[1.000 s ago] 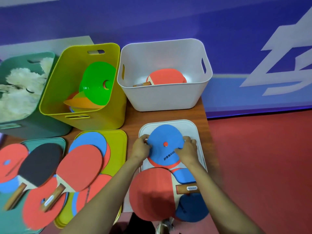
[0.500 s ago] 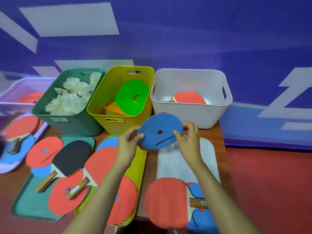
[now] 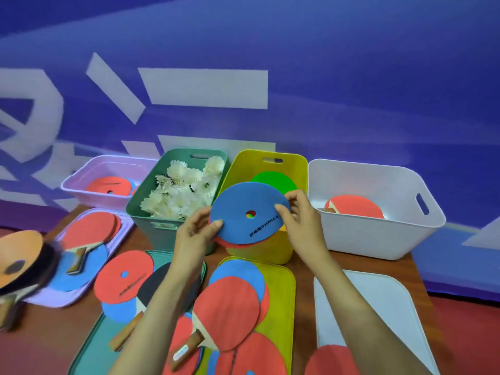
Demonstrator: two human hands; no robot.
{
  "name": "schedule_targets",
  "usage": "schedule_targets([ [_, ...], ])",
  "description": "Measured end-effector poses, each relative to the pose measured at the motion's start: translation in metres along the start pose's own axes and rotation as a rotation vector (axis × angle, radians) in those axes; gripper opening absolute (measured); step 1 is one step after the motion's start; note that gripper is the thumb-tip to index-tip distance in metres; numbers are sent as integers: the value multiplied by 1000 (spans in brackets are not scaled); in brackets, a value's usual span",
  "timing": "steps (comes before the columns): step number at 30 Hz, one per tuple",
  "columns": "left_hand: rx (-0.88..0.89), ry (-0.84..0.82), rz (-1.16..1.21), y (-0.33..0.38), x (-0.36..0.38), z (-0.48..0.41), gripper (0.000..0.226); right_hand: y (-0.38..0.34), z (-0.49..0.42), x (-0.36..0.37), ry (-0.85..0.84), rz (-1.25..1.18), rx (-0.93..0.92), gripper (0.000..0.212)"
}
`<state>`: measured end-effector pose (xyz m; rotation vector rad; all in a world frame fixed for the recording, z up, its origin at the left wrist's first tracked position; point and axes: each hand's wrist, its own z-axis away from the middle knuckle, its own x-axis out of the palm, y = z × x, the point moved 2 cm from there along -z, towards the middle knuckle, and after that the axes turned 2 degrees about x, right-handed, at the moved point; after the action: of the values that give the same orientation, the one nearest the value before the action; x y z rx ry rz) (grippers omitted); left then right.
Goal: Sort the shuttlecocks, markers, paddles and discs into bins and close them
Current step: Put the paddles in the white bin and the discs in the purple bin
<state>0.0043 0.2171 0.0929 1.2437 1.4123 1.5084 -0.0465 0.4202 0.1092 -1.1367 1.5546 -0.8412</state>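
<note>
Disc [image 3: 244, 212], blue, pinched at opposite edges by left hand [image 3: 195, 234] and right hand [image 3: 300, 220], face tilted toward the person, print slanting up toward the right thumb, before the yellow bin [image 3: 273, 253].

Left hand [image 3: 198, 234]: bare, centre of frame, short thumbnail.
Right hand [image 3: 304, 226]: bare, just right of centre.
Forearms [image 3: 351, 307]: bare down to the bottom edge.

Blue disc [image 3: 244, 212], yellow bin [image 3: 295, 169], white bin [image 3: 378, 234], green bin [image 3: 151, 228]
</note>
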Motion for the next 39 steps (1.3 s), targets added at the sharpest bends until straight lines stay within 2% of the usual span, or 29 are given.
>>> schedule_targets([
  [7, 49, -62, -24, 19, -119, -83, 26, -50, -39, 130, 110, 91, -8, 10],
  [12, -50, -159, 8, 30, -202, -133, 24, -80, -66, 213, 161, 80, 41, 12],
  [16, -90, -167, 13, 37, -255, -161, 28, -96, -76, 263, 116, 92, 49, 9],
  [19, -83, -75, 14, 44, -290, -182, 27, -107, -89, 290, 109, 93, 27, 8],
  [23, -49, 184, 37, 33, -334, -214, 27, -114, -108, 322, 90, 102, 62, 11],
  [27, -95, 321, 15, 11, -356, -249, 31, -116, -127, 359, 38, 212, 101, 9],
  [32, -144, 354, -146, -15, -384, -299, 28, -108, -152, 413, -123, 337, 235, 9],
  [39, -171, 374, -273, -36, -417, -371, 26, -92, -175, 473, -259, 362, 329, 51],
])
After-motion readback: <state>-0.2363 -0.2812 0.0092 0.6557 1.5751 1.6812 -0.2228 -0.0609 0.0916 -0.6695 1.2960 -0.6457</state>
